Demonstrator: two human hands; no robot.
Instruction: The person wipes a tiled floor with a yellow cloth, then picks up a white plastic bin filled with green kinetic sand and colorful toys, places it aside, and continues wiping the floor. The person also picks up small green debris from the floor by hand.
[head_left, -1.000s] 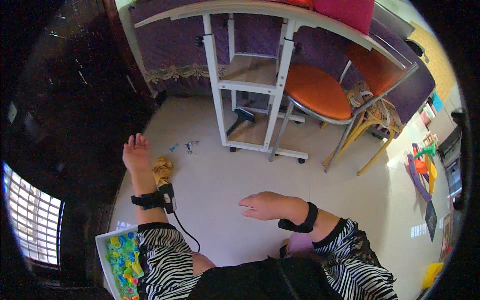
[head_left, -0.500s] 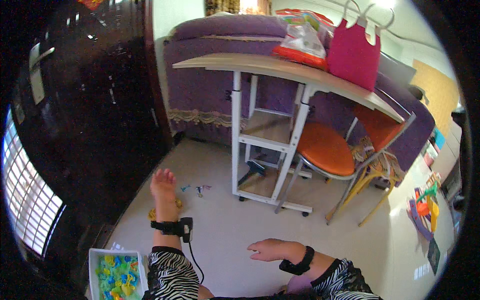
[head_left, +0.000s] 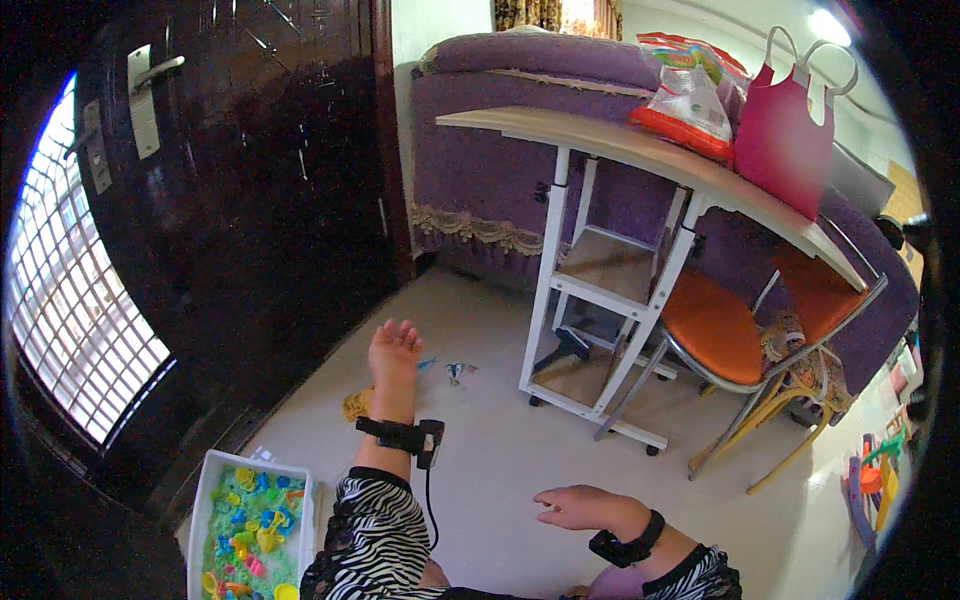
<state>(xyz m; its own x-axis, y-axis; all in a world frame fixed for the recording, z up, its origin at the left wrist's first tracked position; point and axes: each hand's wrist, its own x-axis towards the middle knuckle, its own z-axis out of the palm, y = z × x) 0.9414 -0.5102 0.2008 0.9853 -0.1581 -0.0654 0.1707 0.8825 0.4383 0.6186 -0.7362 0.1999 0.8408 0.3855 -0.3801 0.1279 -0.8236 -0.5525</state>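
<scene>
My left hand (head_left: 396, 348) stretches forward over the floor, its fingers extended and nothing seen in them. Just beyond it lie small figures or toys (head_left: 454, 373), too small to name. A yellow item (head_left: 357, 405) sits beside my left wrist, partly covered by the arm. My right hand (head_left: 575, 508) hangs lower, pointing left with loosely extended fingers, and nothing shows in it. A white tub (head_left: 198, 535) stands left of my left forearm, with green material and several colourful plastic toys (head_left: 268, 530) in it. Both wrists wear black straps.
A wheeled white-framed table (head_left: 560, 125) stands ahead, bearing a plastic package (head_left: 690, 110) and a pink bag (head_left: 785, 135). Beside it is an orange-seated chair (head_left: 710, 325). A purple-covered sofa or bed (head_left: 470, 150) is behind; a dark door (head_left: 270, 200) rises at left.
The view has turned left, so the room sits further right and more of the tub shows. Both hands keep nearly the same pose, neither taking hold of anything.
</scene>
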